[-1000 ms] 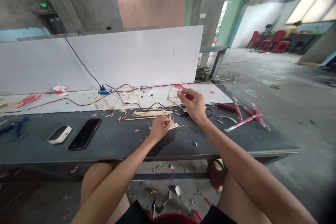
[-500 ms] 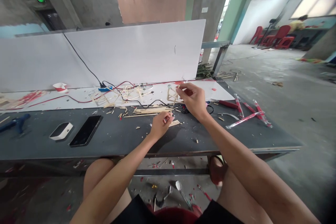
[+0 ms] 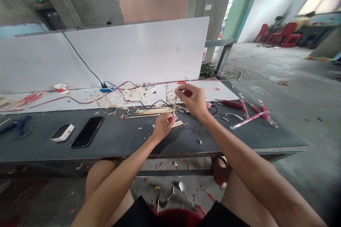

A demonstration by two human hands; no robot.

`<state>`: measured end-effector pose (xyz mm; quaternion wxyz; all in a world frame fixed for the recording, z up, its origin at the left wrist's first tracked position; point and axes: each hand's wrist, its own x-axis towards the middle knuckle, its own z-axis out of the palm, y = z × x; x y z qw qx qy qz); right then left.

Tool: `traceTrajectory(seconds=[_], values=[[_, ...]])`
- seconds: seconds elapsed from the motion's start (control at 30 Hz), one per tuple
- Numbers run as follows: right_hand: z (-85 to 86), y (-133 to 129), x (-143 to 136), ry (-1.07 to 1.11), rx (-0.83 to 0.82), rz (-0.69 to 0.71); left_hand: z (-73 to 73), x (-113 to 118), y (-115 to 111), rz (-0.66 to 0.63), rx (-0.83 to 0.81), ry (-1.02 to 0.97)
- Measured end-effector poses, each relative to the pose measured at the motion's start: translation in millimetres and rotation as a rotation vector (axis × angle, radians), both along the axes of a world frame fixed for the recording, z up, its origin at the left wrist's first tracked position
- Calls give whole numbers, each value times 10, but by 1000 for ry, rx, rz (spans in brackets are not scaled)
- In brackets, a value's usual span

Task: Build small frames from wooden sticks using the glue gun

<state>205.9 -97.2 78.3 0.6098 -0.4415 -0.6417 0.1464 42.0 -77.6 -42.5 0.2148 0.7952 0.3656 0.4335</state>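
Note:
My right hand (image 3: 194, 102) pinches a small frame of thin wooden sticks (image 3: 167, 96) above the back edge of the dark table. A thin wooden stick (image 3: 174, 108) runs from below the right fingertips down to my left hand (image 3: 163, 126), whose closed fingers grip its lower end. Whether that stick is joined to the frame, I cannot tell. Beneath and beside the left hand lie some short cut sticks (image 3: 178, 123). Behind it is a loose pile of longer wooden sticks (image 3: 149, 112).
Stick structures (image 3: 133, 94), a blue power strip (image 3: 106, 89) and a paper cup (image 3: 61, 88) sit along the back. A phone (image 3: 87, 132), a white box (image 3: 62, 132) and a blue glue gun (image 3: 16, 126) lie left. Red-and-clear wrapped pieces (image 3: 253, 118) lie right, beside a red-handled tool (image 3: 232, 104).
My right hand has shifted slightly left and down, and the frame has moved left and tilted. The stick between the hands shows more clearly. My left hand stays nearly in place.

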Motion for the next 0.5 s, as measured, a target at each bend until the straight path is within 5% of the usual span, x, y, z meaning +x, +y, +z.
traceTrajectory(seconds=[0.5], values=[[54, -26, -2, -117, 71, 17, -41, -6, 40, 10, 25, 13]])
